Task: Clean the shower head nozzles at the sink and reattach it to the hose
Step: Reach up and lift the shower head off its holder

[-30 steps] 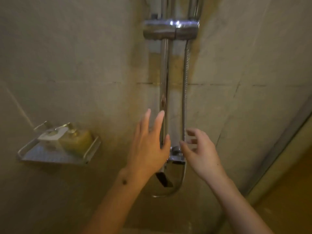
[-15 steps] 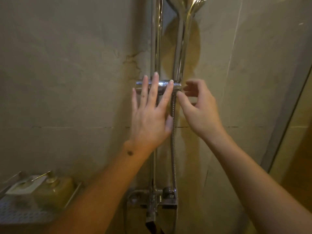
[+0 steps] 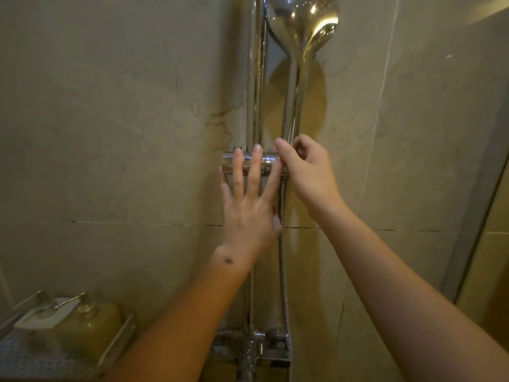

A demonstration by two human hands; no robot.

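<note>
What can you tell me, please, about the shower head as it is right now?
The shower head is polished chrome, with a rounded head and a long slim handle running straight down. It hangs upright beside the rail, its handle seated in the bracket, its top cut off by the frame's edge. The ribbed metal hose is still attached below. The right hand curls around the handle's base; the left hand lies with straight fingers over the bracket. The nozzles face away, unseen.
</note>
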